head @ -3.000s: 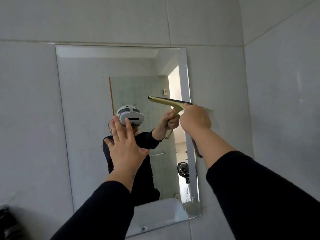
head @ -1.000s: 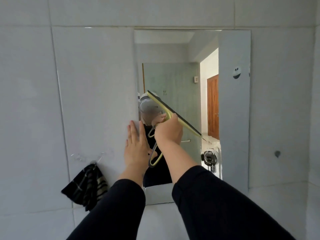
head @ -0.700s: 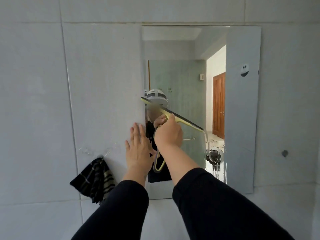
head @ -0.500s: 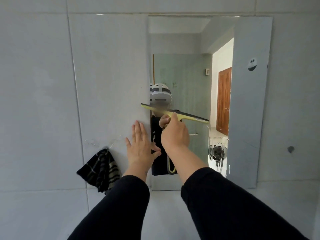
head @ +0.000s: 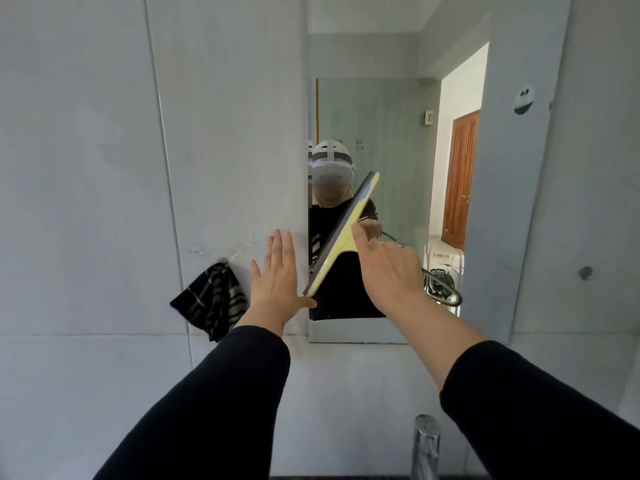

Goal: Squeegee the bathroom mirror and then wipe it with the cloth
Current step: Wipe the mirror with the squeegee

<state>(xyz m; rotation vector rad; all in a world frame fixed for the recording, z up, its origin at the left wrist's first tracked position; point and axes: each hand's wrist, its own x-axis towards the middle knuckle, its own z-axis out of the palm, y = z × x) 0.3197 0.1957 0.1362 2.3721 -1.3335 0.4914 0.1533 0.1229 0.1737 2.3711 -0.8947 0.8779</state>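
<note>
Right hand (head: 388, 268), centre frame, grasps the yellow squeegee (head: 343, 233); its blade runs diagonally from upper right to lower left against the mirror (head: 512, 202), up and left of the hand. Left hand (head: 277, 282) is released, fingers spread flat on the wall tile just left of the mirror's edge, thumb near the blade's lower end. Striped cloth (head: 211, 299) hangs on the wall, left of the left hand.

- The yellow plastic squeegee (head: 341, 233) has swung from level to steeply tilted, its lower end now beside the mirror's (head: 398, 133) left edge.
- The right hand (head: 388, 268) has loosened, fingers extended.
</note>
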